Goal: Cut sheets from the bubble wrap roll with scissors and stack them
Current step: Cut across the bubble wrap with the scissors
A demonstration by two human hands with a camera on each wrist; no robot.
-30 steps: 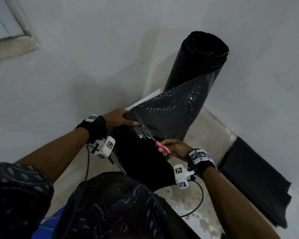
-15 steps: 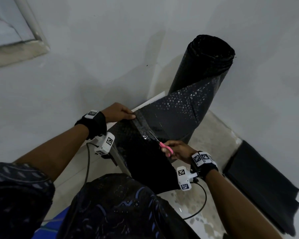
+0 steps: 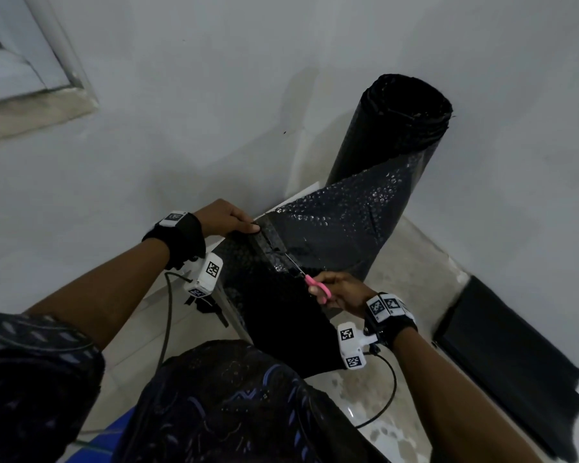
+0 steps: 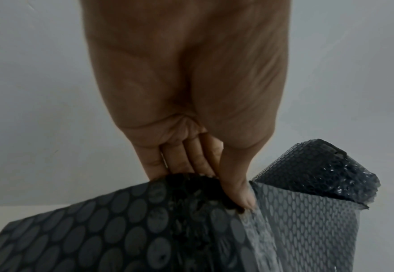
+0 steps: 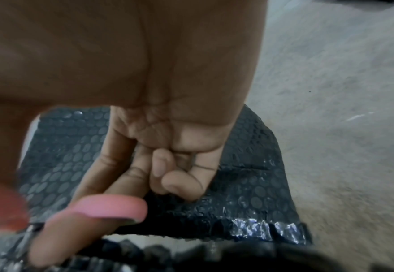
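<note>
Roll (image 3: 395,135) of black bubble wrap stands upright in the wall corner, its loose sheet (image 3: 331,225) pulled out toward me. My left hand (image 3: 226,217) pinches the sheet's top edge, fingers (image 4: 191,160) curled behind it and thumb (image 4: 235,184) pressed on the front. My right hand (image 3: 343,290) grips pink-handled scissors (image 3: 310,280), fingers (image 5: 179,182) curled, 1 finger through a pink loop. Blades sit in the sheet partway along a cut running from the top edge near my left hand; whether they are apart or together I cannot tell. Stack (image 3: 512,359) of black cut sheets lies flat on the floor (image 3: 415,262) to my right, against the wall, well apart from the roll.
</note>
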